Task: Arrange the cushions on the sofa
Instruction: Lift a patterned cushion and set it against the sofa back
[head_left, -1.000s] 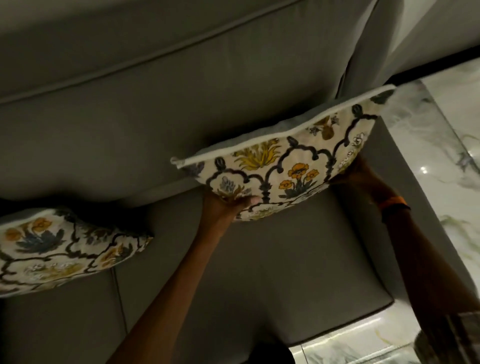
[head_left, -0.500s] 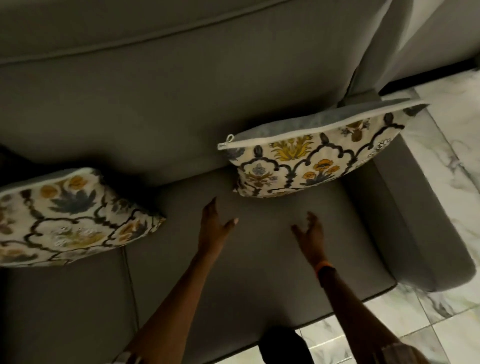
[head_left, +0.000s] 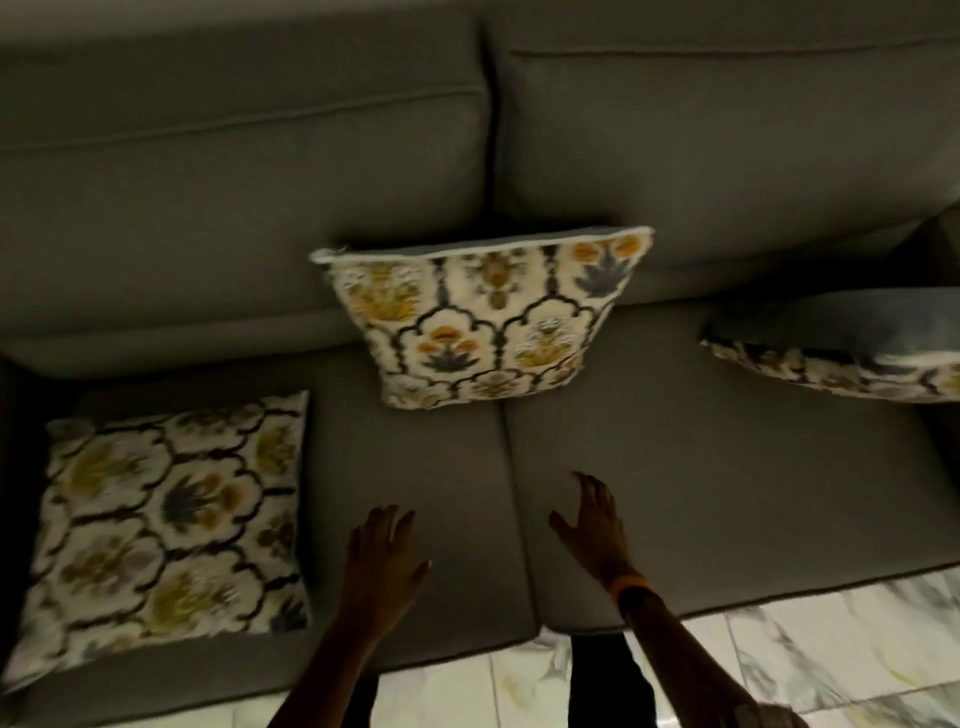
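Note:
Three floral cushions, cream with yellow and dark flowers, are on the grey sofa (head_left: 701, 457). The middle cushion (head_left: 478, 322) stands upright against the backrest over the seam between two seats. A second cushion (head_left: 161, 525) lies flat on the left seat. The third cushion (head_left: 852, 353) leans at the right edge, partly cut off. My left hand (head_left: 384, 566) hovers open over the seat in front of the middle cushion. My right hand (head_left: 592, 530), with an orange wristband, is open beside it. Neither hand touches a cushion.
The sofa's back cushions (head_left: 260, 182) rise behind the seats. White marble floor (head_left: 779, 649) runs along the sofa's front edge at the bottom. My dark trouser legs (head_left: 608, 675) stand close to the sofa front.
Both hands let go of the right cushion, now leaning against the backrest, and drew back. The view has swung left, bringing the middle cushion to centre and a flat cushion into sight.

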